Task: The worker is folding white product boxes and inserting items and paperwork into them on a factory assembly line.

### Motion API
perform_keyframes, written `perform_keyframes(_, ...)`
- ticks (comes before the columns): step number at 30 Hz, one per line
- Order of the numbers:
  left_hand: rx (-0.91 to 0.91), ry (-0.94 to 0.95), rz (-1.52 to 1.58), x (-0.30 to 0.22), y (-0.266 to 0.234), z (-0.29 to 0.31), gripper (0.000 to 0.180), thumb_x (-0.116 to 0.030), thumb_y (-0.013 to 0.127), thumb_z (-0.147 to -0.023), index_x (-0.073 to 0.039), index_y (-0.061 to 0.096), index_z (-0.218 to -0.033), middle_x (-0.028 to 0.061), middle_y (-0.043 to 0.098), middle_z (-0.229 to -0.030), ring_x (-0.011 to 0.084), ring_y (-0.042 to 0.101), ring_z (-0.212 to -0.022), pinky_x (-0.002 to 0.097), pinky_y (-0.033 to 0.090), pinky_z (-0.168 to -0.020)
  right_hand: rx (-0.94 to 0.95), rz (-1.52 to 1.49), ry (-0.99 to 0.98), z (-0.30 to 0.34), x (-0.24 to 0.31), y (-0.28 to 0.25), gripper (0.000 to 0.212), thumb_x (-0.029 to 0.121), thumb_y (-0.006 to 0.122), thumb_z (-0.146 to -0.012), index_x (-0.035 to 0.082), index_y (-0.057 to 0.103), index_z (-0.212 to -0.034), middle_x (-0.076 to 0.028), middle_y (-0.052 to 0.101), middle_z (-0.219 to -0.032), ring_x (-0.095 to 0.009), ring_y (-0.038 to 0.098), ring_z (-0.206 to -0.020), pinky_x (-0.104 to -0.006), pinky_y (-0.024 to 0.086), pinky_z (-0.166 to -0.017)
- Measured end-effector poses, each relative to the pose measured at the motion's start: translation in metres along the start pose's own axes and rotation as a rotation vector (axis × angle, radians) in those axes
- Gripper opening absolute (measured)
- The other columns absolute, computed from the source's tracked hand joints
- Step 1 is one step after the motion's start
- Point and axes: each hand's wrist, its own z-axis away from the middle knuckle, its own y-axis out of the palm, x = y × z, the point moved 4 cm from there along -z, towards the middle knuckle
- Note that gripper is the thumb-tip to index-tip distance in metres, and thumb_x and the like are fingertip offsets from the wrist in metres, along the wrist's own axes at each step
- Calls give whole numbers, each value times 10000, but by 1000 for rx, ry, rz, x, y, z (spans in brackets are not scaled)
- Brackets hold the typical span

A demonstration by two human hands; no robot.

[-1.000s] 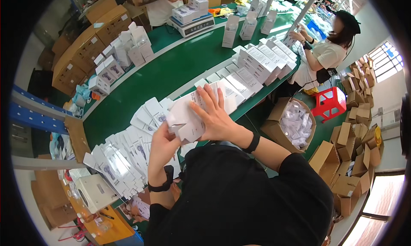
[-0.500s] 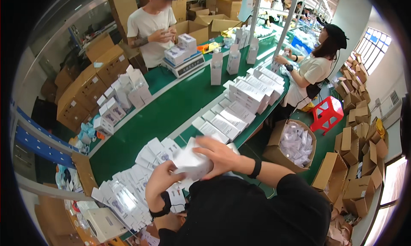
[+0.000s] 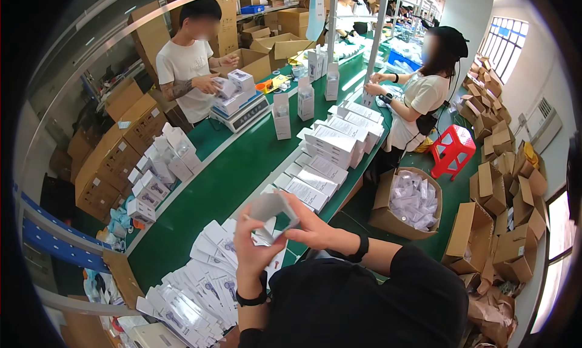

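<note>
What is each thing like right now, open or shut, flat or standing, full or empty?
Small white box: partly unfolded, held up in both hands.
Left hand: gripping the box from below.
Right hand: gripping the box's side.
Flat cartons: unfolded, piled on the green table.
Tall white boxes: shut, standing upright.
Brown box on the floor: open, full of white packets.
Red stool: upright, nobody on it.

The carton [image 3: 273, 210] held above the table is partly covered by the left hand [image 3: 257, 251] and right hand [image 3: 309, 224], so its lower flaps stay unseen. Print on the flat cartons [image 3: 206, 281] at lower left is too small to read. Boxes [image 3: 509, 227] at the right edge are cut off.
</note>
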Motion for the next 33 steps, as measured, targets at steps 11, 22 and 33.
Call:
perform_keyframes(11, -37, -593, 569, 25, 50, -2, 409, -94, 665, -979, -95, 498, -1352, 122, 567, -1383, 234, 599, -1268, 374, 508, -1034, -244, 195, -84, 5, 25, -14, 457, 139, 572, -988, 14, 518, -1424, -171, 533, -1352, -341, 537, -1249, -404, 412, -1095)
perform_keyframes(22, -117, -623, 639, 24, 57, 3, 365, -15, 583, -1021, -93, 490, -1365, 89, 561, -1347, 214, 584, -1236, 345, 512, -1023, -201, 150, -16, 6, 23, -5, 423, 196, 568, -1008, 3, 552, -1385, -200, 548, -1349, -351, 552, -1220, -420, 425, -1071)
perform_keyframes(33, -34, -621, 773, 29, 52, 8, 355, 9, 435, -974, -95, 494, -1308, 128, 389, -1609, 202, 496, -1313, 344, 418, -1103, -338, -47, 125, 3, -18, -11, 359, 40, 523, -846, -15, 614, -1190, -197, 695, -1082, -389, 651, -1068, -445, 497, -974)
